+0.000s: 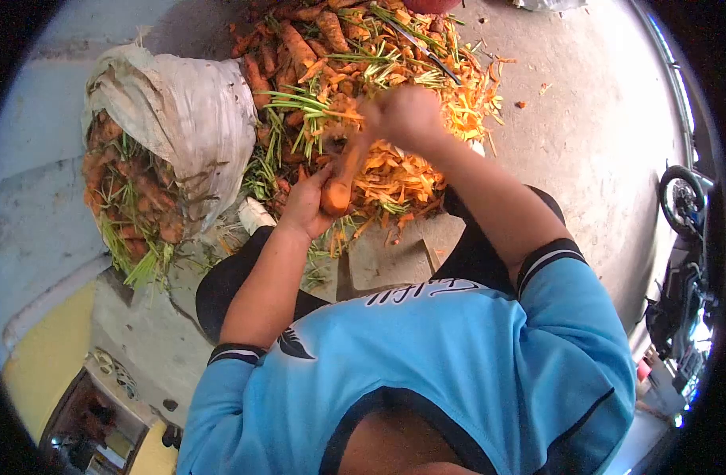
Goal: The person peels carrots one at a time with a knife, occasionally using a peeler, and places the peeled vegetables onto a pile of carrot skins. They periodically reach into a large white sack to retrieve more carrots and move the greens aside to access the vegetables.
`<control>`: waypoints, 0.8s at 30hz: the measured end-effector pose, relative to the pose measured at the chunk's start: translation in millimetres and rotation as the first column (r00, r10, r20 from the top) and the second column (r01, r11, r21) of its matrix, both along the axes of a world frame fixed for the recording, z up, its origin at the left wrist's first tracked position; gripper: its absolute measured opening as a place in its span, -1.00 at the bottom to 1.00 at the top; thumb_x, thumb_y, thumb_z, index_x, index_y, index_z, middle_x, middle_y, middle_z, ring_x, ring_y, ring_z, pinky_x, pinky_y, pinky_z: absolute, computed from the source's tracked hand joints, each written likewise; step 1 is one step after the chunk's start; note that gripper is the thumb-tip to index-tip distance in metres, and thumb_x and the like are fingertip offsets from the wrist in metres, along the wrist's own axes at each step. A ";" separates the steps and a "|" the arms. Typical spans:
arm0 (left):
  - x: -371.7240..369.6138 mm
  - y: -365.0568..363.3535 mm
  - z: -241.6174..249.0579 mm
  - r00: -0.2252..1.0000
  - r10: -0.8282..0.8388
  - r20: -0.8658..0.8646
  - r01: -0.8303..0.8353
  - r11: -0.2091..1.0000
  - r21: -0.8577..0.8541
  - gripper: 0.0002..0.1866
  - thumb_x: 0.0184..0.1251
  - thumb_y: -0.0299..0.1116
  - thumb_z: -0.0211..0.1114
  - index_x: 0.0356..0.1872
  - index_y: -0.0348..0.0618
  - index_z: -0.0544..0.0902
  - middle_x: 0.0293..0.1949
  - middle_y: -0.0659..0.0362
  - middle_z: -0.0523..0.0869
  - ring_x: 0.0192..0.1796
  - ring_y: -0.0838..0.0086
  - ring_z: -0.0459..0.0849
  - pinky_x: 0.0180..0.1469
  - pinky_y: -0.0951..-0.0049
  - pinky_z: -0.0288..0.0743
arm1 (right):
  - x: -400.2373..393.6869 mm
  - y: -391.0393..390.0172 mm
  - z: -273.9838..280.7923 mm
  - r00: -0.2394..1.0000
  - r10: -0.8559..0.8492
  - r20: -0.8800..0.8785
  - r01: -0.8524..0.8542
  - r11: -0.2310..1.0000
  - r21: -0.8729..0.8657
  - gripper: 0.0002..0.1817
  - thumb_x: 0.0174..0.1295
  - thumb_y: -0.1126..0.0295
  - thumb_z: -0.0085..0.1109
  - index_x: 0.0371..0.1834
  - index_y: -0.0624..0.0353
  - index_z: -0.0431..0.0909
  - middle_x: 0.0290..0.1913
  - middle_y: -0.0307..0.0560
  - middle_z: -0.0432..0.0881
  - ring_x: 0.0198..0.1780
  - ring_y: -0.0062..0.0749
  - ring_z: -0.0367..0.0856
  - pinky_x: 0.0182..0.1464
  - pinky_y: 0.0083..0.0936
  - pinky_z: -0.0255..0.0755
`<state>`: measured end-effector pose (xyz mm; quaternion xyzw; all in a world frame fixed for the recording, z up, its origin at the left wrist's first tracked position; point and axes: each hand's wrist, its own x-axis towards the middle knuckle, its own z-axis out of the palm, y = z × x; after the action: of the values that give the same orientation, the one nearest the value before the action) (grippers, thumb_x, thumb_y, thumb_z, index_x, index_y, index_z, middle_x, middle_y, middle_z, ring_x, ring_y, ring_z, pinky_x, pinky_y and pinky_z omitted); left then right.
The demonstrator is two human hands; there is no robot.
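My left hand [306, 204] is wrapped round a carrot [337, 197], whose cut orange end points down toward me. Just above and to the right, my right hand [406, 119] is closed and smeared by motion; what it grips cannot be made out. Beneath both hands lies a heap of orange peelings [394, 180] mixed with green stems [302, 107]. Unpeeled carrots [296, 47] are piled at the back of the heap. A knife [426, 52] rests on top of the pile, behind my right hand.
A white sack [208, 119] on the left spills out dirty carrots [145, 194] with green stems. Part of a red object [432, 5] shows at the top edge. A motorcycle [683, 202] stands at the far right, beyond the concrete floor [581, 131].
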<state>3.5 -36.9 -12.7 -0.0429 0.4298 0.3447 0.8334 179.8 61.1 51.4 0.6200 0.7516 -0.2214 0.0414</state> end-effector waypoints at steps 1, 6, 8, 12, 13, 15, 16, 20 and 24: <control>3.6 1.2 5.1 0.999 0.041 0.012 -0.040 0.999 -0.030 -0.72 0.30 -0.26 -0.08 -0.05 -0.13 0.42 -0.30 0.11 0.56 -0.29 0.36 0.57 -0.29 0.40 0.50 | -9.2 -16.9 0.3 0.991 0.107 -0.085 -0.104 0.994 0.042 -0.54 0.04 -0.13 -0.07 -0.55 0.02 0.61 -0.57 -0.02 0.57 -0.49 -0.16 0.56 -0.43 -0.34 0.42; 3.0 1.9 3.5 1.000 0.006 0.022 -0.007 0.998 0.059 -0.74 0.24 -0.29 0.01 -0.10 -0.15 0.45 -0.31 0.15 0.57 -0.29 0.38 0.58 -0.24 0.43 0.51 | 1.9 -9.9 -32.6 0.983 0.182 -0.025 -0.177 0.974 0.143 -0.59 0.00 -0.06 0.03 -0.66 0.05 0.60 -0.65 -0.12 0.56 -0.52 -0.21 0.56 -0.45 -0.35 0.42; -0.8 1.5 -1.0 1.000 0.005 -0.028 -0.004 1.000 0.030 -0.74 0.21 -0.30 0.05 -0.11 -0.17 0.47 -0.30 0.15 0.58 -0.29 0.38 0.58 -0.24 0.42 0.51 | 18.6 15.5 -19.1 1.000 -0.008 0.002 0.009 1.000 -0.009 -0.59 0.00 -0.06 -0.01 -0.68 0.00 0.60 -0.68 -0.15 0.54 -0.55 -0.24 0.54 -0.47 -0.38 0.42; 0.7 1.7 6.4 1.000 0.006 -0.016 -0.006 1.000 0.009 -0.72 0.22 -0.27 0.07 -0.11 -0.20 0.47 -0.31 0.15 0.59 -0.31 0.40 0.58 -0.25 0.41 0.50 | 3.1 0.4 -12.3 0.996 -0.045 -0.075 0.055 0.988 0.141 -0.61 -0.02 -0.04 0.02 -0.68 0.02 0.59 -0.67 -0.12 0.53 -0.55 -0.26 0.54 -0.49 -0.37 0.40; -1.0 1.0 3.1 1.000 0.000 -0.026 0.000 1.000 -0.004 -0.71 0.23 -0.26 0.06 -0.11 -0.20 0.46 -0.31 0.15 0.58 -0.32 0.39 0.58 -0.26 0.41 0.49 | -6.7 -15.5 -15.2 0.992 0.118 0.039 -0.124 0.974 0.190 -0.60 -0.01 -0.04 0.02 -0.68 0.02 0.59 -0.63 -0.10 0.54 -0.52 -0.24 0.54 -0.47 -0.34 0.41; -0.9 -0.9 1.1 0.999 -0.012 -0.038 0.012 1.000 0.001 -0.71 0.24 -0.24 0.06 -0.10 -0.20 0.46 -0.32 0.15 0.58 -0.33 0.39 0.57 -0.26 0.41 0.48 | -6.0 -24.0 -31.5 0.977 0.164 -0.136 -0.142 0.977 0.159 -0.54 -0.01 -0.12 -0.02 -0.67 0.02 0.58 -0.61 -0.08 0.56 -0.49 -0.24 0.56 -0.46 -0.33 0.42; 1.4 -0.6 1.9 0.999 -0.018 -0.038 0.019 1.000 0.022 -0.70 0.23 -0.24 0.07 -0.11 -0.20 0.46 -0.33 0.15 0.58 -0.33 0.40 0.57 -0.26 0.41 0.48 | 0.4 -14.1 -39.1 0.990 0.091 -0.107 -0.084 0.994 0.074 -0.52 0.00 -0.15 -0.04 -0.66 0.02 0.59 -0.61 -0.08 0.56 -0.49 -0.24 0.56 -0.46 -0.33 0.42; -1.1 0.8 9.5 0.998 -0.058 -0.029 0.061 0.992 0.113 -0.70 0.22 -0.26 0.08 -0.10 -0.20 0.46 -0.33 0.16 0.58 -0.33 0.40 0.57 -0.25 0.42 0.48 | 41.8 34.0 -48.1 0.958 -0.257 0.128 0.244 0.963 0.112 -0.48 0.02 -0.17 -0.10 -0.64 0.03 0.62 -0.67 -0.08 0.55 -0.60 -0.26 0.54 -0.49 -0.36 0.42; -1.6 -1.6 -0.1 0.998 -0.055 0.038 0.048 0.986 0.157 -0.70 0.27 -0.25 0.03 -0.06 -0.17 0.45 -0.24 0.21 0.55 -0.25 0.46 0.56 -0.26 0.44 0.49 | 2.2 -3.5 -14.4 0.991 -0.002 -0.134 0.020 0.991 0.131 -0.57 0.02 -0.06 -0.02 -0.63 0.06 0.61 -0.66 -0.03 0.53 -0.58 -0.21 0.54 -0.48 -0.36 0.41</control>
<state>1.9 -38.5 -12.8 0.0262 0.3846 0.3546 0.8518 182.0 57.6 37.0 0.6091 0.7624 -0.2123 -0.0514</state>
